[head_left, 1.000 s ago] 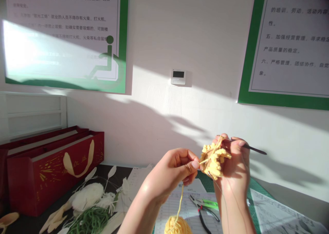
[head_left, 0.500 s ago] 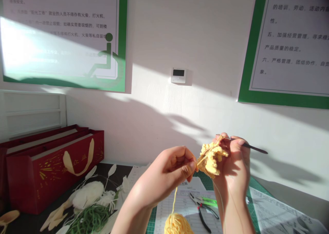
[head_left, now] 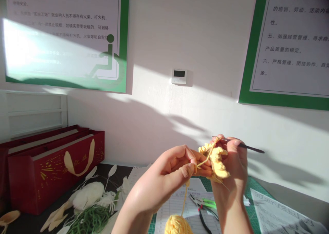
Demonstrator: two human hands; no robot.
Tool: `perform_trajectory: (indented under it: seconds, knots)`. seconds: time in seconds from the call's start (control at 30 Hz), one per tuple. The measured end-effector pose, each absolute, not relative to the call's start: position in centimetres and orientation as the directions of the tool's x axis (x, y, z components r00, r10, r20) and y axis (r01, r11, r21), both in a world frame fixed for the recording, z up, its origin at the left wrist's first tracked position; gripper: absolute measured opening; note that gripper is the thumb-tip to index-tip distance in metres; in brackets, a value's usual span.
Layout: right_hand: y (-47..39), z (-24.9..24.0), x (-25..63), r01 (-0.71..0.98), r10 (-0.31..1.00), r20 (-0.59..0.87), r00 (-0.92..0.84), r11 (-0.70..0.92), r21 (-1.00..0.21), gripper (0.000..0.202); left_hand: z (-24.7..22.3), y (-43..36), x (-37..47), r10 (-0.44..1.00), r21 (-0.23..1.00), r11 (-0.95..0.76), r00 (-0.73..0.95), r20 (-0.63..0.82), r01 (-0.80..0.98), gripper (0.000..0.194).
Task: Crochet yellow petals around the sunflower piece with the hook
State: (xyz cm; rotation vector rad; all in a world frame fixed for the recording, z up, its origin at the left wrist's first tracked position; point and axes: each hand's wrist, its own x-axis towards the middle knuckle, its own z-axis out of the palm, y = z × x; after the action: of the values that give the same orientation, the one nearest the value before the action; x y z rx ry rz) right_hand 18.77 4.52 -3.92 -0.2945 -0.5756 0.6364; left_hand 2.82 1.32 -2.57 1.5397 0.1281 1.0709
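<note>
My left hand (head_left: pixel 174 168) pinches a strand of yellow yarn, its other fingers reaching to the left side of a ruffled yellow crocheted piece (head_left: pixel 218 162). The strand runs up from the pinch to the top of the piece. In my right hand (head_left: pixel 235 158) is a thin crochet hook with a dark handle (head_left: pixel 253 148), its metal tip pointing left at the piece's top loop. The piece hangs in front of my right palm. Below, a ball of yellow yarn (head_left: pixel 178 224) sits on the table, its strand rising to my left hand.
Pliers (head_left: pixel 203 213) and a green-handled tool (head_left: pixel 208 202) lie on printed sheets over a green cutting mat (head_left: pixel 253 186). At left are red gift bags (head_left: pixel 56 165), a white yarn ball (head_left: pixel 88 195), green yarn (head_left: pixel 89 220) and white leaf-shaped pieces. A wall with posters stands behind.
My left hand's fingers have spread toward the crocheted piece and now touch it. The piece has turned, and the hook has shifted slightly left.
</note>
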Motion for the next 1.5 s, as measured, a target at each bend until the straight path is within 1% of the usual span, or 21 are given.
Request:
perform_trajectory:
  seconds: [0.13,0.33,0.47,0.6,0.67,0.77,0.83,0.9,1.0,1.1,1.27,1.4,1.43,1.5]
  knots:
    - [4.5,-4.0,18.8,-0.479,0.643,0.444,0.624,0.763,-0.433,0.031,-2.6,1.5,2.9,0.606,0.828,-0.273,0.581,0.544,-0.49,0.008]
    - [4.6,-4.2,18.9,-0.499,0.659,0.491,0.57,0.752,-0.43,0.035,-2.4,1.5,2.9,0.617,0.839,-0.292,0.58,0.532,-0.459,0.007]
    - [4.3,-4.0,18.6,-0.472,0.64,0.5,0.584,0.769,-0.432,0.032,-2.3,1.5,2.6,0.63,0.845,-0.262,0.581,0.516,-0.466,0.007]
    - [4.4,-3.9,18.4,-0.39,0.578,0.502,0.644,0.812,-0.435,0.027,-2.5,1.7,2.8,0.627,0.815,-0.216,0.563,0.538,-0.538,0.01]
    - [4.7,-4.0,18.6,-0.35,0.544,0.488,0.682,0.829,-0.436,0.029,-2.6,1.9,3.1,0.634,0.801,-0.177,0.557,0.537,-0.572,0.012]
    - [4.9,-4.0,18.7,-0.344,0.538,0.474,0.697,0.831,-0.437,0.031,-2.6,2.2,3.4,0.65,0.804,-0.145,0.557,0.517,-0.577,0.014]
    - [4.7,-4.0,18.7,-0.369,0.553,0.479,0.682,0.825,-0.429,0.029,-2.5,2.2,3.5,0.676,0.824,-0.19,0.538,0.504,-0.534,0.015]
    - [4.4,-4.0,18.7,-0.409,0.577,0.477,0.662,0.813,-0.415,0.028,-2.4,2.2,3.4,0.711,0.854,-0.255,0.511,0.483,-0.453,0.017]
    - [4.1,-3.8,18.7,-0.45,0.6,0.46,0.654,0.798,-0.401,0.027,-2.3,2.1,3.5,0.748,0.892,-0.368,0.486,0.452,-0.264,0.016]
    - [4.1,-3.8,19.0,-0.469,0.611,0.454,0.649,0.79,-0.395,0.029,-2.3,2.2,3.6,0.761,0.903,-0.41,0.498,0.416,-0.127,0.015]
    - [4.2,-3.9,19.3,-0.461,0.594,0.495,0.634,0.804,-0.376,0.026,-2.1,2.4,3.7,0.76,0.898,-0.44,0.532,0.372,0.0,0.012]
    - [4.3,-4.1,19.4,-0.413,0.556,0.473,0.684,0.829,-0.377,0.024,-1.6,1.5,3.4,0.727,0.87,-0.486,0.59,0.35,0.083,0.012]
    - [4.3,-4.2,19.3,-0.399,0.544,0.461,0.701,0.835,-0.379,0.024,-1.5,1.2,3.3,0.72,0.86,-0.501,0.598,0.352,0.097,0.013]
    - [4.2,-4.2,19.3,-0.385,0.537,0.446,0.716,0.837,-0.388,0.026,-1.3,0.5,2.9,0.697,0.872,-0.487,0.624,0.354,0.049,0.015]
